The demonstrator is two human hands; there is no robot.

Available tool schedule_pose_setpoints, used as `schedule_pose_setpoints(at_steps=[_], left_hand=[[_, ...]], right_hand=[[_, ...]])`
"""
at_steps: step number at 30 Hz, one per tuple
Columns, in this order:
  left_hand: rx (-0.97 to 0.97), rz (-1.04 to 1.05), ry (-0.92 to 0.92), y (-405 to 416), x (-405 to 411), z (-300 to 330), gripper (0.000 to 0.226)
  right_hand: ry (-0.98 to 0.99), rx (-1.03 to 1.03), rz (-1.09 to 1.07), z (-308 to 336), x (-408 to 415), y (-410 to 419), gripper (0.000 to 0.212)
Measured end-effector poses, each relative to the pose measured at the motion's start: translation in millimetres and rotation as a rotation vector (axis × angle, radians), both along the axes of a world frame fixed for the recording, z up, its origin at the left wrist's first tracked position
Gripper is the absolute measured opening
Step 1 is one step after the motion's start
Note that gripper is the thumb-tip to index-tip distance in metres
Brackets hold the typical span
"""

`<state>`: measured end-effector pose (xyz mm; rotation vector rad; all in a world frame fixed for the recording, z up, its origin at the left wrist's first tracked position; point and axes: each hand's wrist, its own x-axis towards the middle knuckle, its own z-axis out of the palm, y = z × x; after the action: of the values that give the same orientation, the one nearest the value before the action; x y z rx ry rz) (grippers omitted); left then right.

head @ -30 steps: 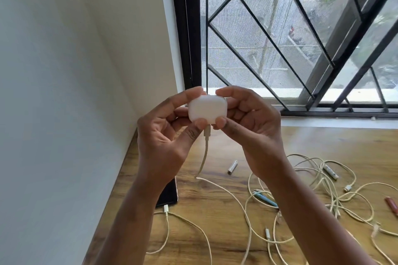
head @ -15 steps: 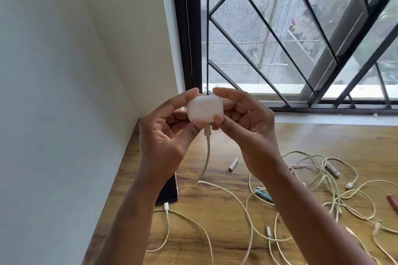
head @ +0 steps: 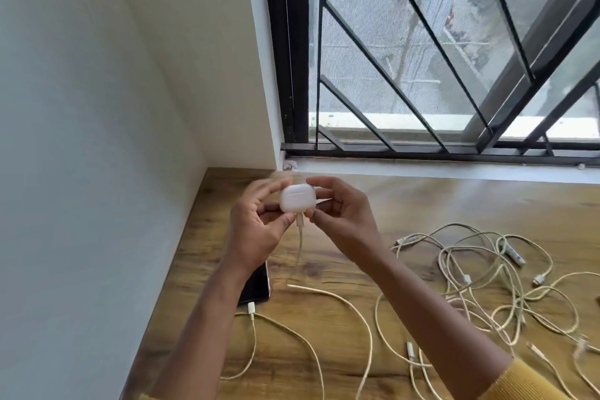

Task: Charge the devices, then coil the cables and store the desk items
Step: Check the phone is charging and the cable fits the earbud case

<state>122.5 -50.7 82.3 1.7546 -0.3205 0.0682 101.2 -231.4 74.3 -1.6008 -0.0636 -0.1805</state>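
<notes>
Holding the small white earbud case (head: pixel 297 198) between both hands, the person kept it above the wooden desk (head: pixel 422 201), near the corner under the window (head: pixel 438 52). The left hand (head: pixel 256 224) pinched it from the left side with thumb and curled fingers, and the right hand (head: pixel 341 214) gripped its right side in the same way. Compared with one second before, the hands and the case were lower in the view and seen against the desk, not against the window frame; the grip itself looked unchanged. A cream cable (head: pixel 300 237) was plugged into the bottom of the case and hung down to the desk. The dark phone (head: pixel 256 284) lay under the left wrist, with a second cable's plug (head: pixel 251 308) at its near edge. The tangle of loose cables (head: pixel 487 276) lay on the right part of the desk, as before.
</notes>
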Motion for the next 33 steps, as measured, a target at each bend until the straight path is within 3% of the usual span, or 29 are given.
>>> schedule_pose_setpoints(at_steps=[6, 11, 14, 25, 33], left_hand=[[0.184, 0.078, 0.109, 0, 16, -50, 0.060], [0.598, 0.153, 0.052, 4, 27, -73, 0.058], [0.745, 0.151, 0.027, 7, 31, -85, 0.058], [0.810, 0.145, 0.037, -2, 44, -121, 0.053], [0.815, 0.099, 0.096, -8, 48, -112, 0.056]], right_hand=[[0.114, -0.259, -0.087, -46, 15, 11, 0.053], [0.215, -0.457, -0.085, -75, 31, 16, 0.049], [0.246, -0.549, -0.047, -86, 36, 19, 0.049], [0.331, -0.722, -0.068, -110, 45, 21, 0.046], [0.386, -0.700, -0.064, -102, 46, 20, 0.057]])
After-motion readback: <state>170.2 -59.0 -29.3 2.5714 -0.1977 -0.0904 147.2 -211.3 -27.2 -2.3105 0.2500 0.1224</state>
